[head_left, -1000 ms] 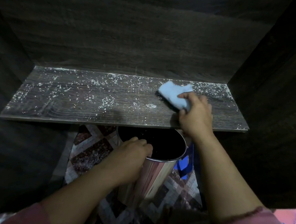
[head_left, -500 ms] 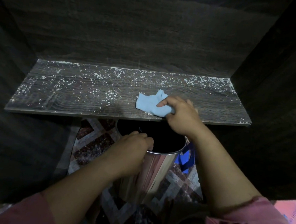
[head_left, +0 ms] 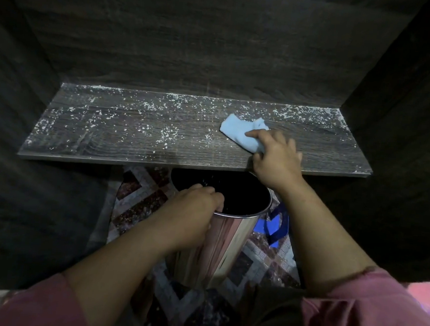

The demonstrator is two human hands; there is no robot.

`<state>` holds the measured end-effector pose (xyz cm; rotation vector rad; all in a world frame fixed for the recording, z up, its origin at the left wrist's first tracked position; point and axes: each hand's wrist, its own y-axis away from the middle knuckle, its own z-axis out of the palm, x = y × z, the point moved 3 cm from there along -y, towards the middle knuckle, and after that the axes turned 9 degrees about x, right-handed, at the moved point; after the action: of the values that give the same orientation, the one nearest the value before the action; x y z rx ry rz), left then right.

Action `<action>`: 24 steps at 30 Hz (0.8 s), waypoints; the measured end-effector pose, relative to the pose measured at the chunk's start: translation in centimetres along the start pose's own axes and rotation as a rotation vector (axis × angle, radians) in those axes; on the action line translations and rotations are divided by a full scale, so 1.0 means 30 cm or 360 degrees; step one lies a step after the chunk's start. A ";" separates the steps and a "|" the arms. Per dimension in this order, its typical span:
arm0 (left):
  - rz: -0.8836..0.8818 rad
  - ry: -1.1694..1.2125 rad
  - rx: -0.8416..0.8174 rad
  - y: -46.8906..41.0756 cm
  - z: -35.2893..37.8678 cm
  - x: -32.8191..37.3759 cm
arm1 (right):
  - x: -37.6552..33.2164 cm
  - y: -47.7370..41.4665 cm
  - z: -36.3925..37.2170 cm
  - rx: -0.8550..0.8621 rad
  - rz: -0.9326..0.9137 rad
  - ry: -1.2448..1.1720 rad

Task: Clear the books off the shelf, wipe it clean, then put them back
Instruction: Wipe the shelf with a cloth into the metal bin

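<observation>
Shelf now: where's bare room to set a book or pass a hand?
The shelf holds nothing from the left wall to the cloth, though crumbs litter it. A cleaner strip lies between the right hand and the right wall. Crowded: below the front edge, where the left hand grips the bin.

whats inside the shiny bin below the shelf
Only a black inside shows in the bin, with a few white specks near the far rim. The bottom is too dark to see, and the left hand on the rim covers part.
</observation>
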<state>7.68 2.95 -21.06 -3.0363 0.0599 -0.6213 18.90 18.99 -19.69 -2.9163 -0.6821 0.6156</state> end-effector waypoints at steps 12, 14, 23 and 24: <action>0.0084 -0.0020 -0.0009 -0.032 0.031 0.045 | -0.008 -0.009 -0.054 -0.0417 0.0093 -0.0720; 0.0098 -0.0026 -0.0006 -0.046 0.047 0.066 | 0.042 -0.028 -0.083 -0.0059 0.0163 -0.0752; 0.0151 0.0025 -0.0039 -0.096 0.116 0.110 | 0.424 -0.035 -0.187 0.0582 0.0871 0.0274; 0.0155 0.0019 -0.0040 -0.100 0.120 0.115 | 0.440 -0.037 -0.175 0.0539 0.0831 0.0297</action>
<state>12.35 5.90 -22.88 -3.0315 0.2163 -0.6358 31.37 25.86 -19.51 -2.7655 0.2006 0.4299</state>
